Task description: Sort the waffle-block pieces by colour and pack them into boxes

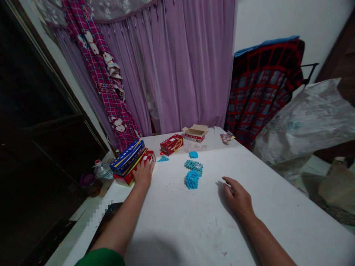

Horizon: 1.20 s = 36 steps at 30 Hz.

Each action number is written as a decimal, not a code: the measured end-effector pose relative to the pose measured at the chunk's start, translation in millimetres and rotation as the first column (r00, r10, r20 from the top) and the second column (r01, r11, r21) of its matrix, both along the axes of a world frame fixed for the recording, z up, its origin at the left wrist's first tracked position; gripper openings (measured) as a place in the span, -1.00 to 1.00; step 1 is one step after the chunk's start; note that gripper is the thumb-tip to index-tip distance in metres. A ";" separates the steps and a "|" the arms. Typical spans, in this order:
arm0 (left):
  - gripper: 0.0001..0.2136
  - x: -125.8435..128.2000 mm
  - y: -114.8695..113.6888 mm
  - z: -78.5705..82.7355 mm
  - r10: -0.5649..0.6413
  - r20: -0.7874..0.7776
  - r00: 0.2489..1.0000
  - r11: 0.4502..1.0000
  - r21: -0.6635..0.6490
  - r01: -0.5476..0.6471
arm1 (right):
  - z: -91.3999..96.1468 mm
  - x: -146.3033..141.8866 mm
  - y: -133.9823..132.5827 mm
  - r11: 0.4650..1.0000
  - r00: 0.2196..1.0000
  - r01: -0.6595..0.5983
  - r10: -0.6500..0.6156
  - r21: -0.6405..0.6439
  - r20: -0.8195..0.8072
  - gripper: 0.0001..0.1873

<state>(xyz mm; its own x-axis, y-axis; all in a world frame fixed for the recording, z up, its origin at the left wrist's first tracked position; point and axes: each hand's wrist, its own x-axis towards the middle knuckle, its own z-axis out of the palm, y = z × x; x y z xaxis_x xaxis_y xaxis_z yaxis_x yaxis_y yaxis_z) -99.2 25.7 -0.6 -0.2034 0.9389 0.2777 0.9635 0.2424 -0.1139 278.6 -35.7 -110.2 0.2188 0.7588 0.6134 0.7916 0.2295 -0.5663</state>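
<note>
My left hand (142,173) lies over a red box (150,158) at the table's left side, its fingers stretched out across the top. Against that box leans a blue box (128,157), partly on top of it. Resting on its side on the table, my right hand (239,195) holds nothing; its thumb and fingers are apart. Between the hands sit light blue interlocking plastic pieces: a near stack (192,180), a cluster (193,165) just behind it and a small flat group (193,154) farther back. More blue pieces (163,159) lie beside the red box.
Toward the back of the white table (177,221) stand a closed red box (172,144) and an open carton (195,133). A crumpled colourful wrapper (227,137) lies at the back right edge. A dark flat object (107,218) sits under my left forearm. Purple curtains (194,66) hang behind.
</note>
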 end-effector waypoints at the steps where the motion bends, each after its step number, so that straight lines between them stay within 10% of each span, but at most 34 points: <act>1: -0.55 -0.5 0.0 -0.4 0.000 -0.015 1.000 1.000 0.000 0.000 | -1.5 0.5 -0.2 1.000 1.000 0.005 -0.005 -0.016 -0.019 -0.58; 9: -0.53 10.8 17.4 7.7 -0.097 -0.097 0.991 0.995 -0.029 0.095 | -0.7 1.7 2.4 0.994 0.980 0.033 -0.053 -0.107 -0.193 -0.57; 20: -0.53 68.6 117.4 25.5 -0.270 -0.039 0.962 0.957 -0.122 0.264 | 1.2 4.3 6.6 0.974 0.888 0.044 -0.140 -0.223 -0.438 -0.47; 29: -0.62 178.8 202.8 32.3 -0.596 0.000 0.803 0.800 -0.085 0.594 | 1.0 6.5 31.4 0.971 0.837 -0.008 -0.123 -0.237 -0.533 -0.55; 36: -0.68 239.1 260.4 5.7 -0.590 -0.002 0.808 0.807 -0.031 0.590 | -1.8 8.5 29.5 0.981 0.867 -0.066 -0.034 -0.183 -0.498 -0.67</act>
<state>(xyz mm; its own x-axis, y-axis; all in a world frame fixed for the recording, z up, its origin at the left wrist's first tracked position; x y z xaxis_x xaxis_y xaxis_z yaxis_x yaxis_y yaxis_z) 139.9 286.1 5.1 0.3946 0.8844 0.2491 0.9187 -0.3753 -0.1228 287.1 -6.2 -112.0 0.4427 0.8543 0.2724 0.3909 0.0895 -0.9161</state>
